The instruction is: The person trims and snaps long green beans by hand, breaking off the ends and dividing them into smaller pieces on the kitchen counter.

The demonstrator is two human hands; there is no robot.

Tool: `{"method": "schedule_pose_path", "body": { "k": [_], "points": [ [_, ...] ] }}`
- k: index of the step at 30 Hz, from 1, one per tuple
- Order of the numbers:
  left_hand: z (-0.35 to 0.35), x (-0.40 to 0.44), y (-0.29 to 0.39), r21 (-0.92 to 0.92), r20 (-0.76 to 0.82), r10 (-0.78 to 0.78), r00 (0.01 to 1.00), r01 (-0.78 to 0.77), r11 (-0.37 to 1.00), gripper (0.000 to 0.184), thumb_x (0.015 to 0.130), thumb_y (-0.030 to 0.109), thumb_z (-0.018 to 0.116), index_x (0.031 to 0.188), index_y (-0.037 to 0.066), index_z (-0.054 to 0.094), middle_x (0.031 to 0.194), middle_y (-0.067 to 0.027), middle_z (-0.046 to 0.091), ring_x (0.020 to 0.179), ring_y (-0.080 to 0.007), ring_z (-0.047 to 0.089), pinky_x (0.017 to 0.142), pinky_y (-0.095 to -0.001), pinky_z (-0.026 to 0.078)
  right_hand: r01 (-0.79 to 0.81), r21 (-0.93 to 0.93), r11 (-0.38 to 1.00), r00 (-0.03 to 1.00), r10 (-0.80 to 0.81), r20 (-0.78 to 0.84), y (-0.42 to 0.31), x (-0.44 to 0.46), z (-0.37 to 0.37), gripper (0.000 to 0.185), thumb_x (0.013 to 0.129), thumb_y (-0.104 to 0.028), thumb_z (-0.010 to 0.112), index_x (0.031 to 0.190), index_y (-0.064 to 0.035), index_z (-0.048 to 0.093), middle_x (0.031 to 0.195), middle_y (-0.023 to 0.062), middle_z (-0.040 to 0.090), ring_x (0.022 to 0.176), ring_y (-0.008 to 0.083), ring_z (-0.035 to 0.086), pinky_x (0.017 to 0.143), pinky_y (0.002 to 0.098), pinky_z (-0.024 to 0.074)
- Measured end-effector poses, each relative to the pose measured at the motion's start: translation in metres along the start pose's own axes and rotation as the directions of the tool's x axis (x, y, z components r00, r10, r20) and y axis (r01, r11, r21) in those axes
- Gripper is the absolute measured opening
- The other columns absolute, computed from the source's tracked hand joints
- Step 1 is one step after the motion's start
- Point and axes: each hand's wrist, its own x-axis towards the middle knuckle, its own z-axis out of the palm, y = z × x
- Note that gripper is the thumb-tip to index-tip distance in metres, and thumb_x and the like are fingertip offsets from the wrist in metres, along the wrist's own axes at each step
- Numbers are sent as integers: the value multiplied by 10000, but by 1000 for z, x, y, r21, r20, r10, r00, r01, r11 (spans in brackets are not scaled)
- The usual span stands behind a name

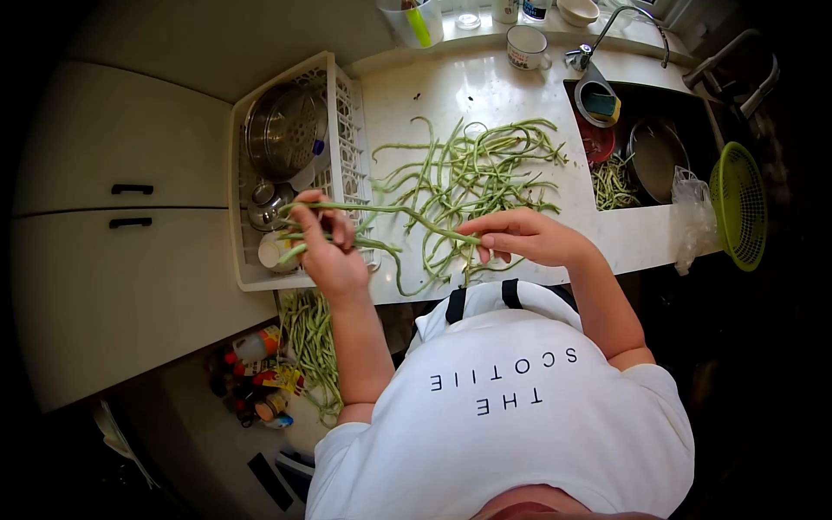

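My left hand (328,251) is closed around several long green beans beside the dish rack. One long bean (394,209) stretches across from it to my right hand (529,237), whose thumb and fingers close on the bean's other end. More beans from the left hand hang toward the counter edge. Beneath and beyond both hands, a loose heap of long beans (485,165) lies spread over the white counter (394,95).
At left, a white dish rack (344,139) holds metal pots. The sink (685,100) at right contains a pan and short bean pieces (614,184). A green colander (738,208) and plastic bag (691,217) sit beside it. A mug (527,48) stands behind. More beans (309,347) lie below left.
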Motion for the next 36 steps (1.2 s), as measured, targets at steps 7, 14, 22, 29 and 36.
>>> {"method": "schedule_pose_path", "body": {
  "k": [7,14,22,29,36],
  "points": [
    [-6,17,20,-246,-240,128,962,-188,951,195,1021,308,475,996,126,542,953,-2,532,844,-160,511,769,-309,438,78,-607,791,930,-277,-242,6,-9,-12,230,943,-133,604,1148,-54,672,877,41,664,720,136,561,657,280,461],
    [-49,21,26,-759,55,30,998,22,650,185,1037,192,416,932,83,524,689,-3,352,557,-103,337,572,-252,351,82,-889,450,872,-465,-155,33,-6,-28,168,907,-91,603,1047,-77,695,827,96,616,736,253,582,672,341,467],
    [-72,21,33,-700,25,67,997,-30,713,191,1043,196,401,935,86,513,675,15,344,530,-89,286,524,-236,276,63,-844,532,884,-423,-200,67,-5,-40,264,900,-21,557,1150,-61,632,889,91,635,771,249,618,695,356,498],
    [-87,19,42,-686,-2,114,994,-84,723,203,1055,218,379,977,89,514,697,14,330,550,-87,278,525,-231,274,-21,-710,704,885,-318,-341,80,-20,-59,389,835,90,527,1185,-53,623,924,123,647,777,226,621,700,340,507],
    [-75,17,35,-624,11,91,996,-64,779,192,1049,220,401,991,80,519,690,12,323,542,-86,265,509,-234,269,-208,-807,553,793,-388,-470,97,-9,-44,488,836,30,554,1292,-143,543,963,107,682,784,272,662,702,376,517]
  ]
}}
